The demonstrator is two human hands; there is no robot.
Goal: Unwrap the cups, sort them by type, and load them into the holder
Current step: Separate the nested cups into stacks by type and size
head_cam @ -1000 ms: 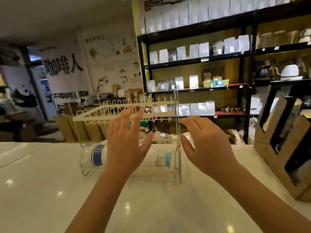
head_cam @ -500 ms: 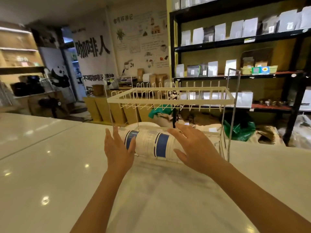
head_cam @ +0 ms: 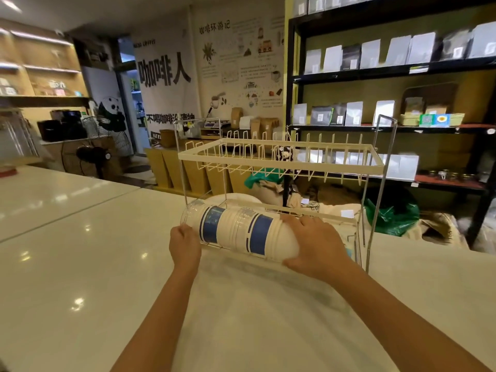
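A cream two-tier wire holder [head_cam: 279, 157] stands on the white counter. On its lower tier lies a long stack of cups [head_cam: 236, 232] on its side, white with blue bands and some clear plastic ones mixed in. My left hand [head_cam: 185, 242] grips the stack's left end, close to a clear cup's rim. My right hand [head_cam: 314, 242] wraps over the rounded right end. The holder's upper tier, lined with short wire pegs, holds nothing.
The white counter [head_cam: 107, 264] spreads wide in front and to the left. Behind the holder stand black shelves of pouches [head_cam: 375, 57], sacks and a green bag [head_cam: 391, 216] on the floor. A fan [head_cam: 94, 154] and machines sit at the far left.
The view has swung left and closer to the holder. Both hands moved forward from hovering with spread fingers to gripping the two ends of the cup stack.
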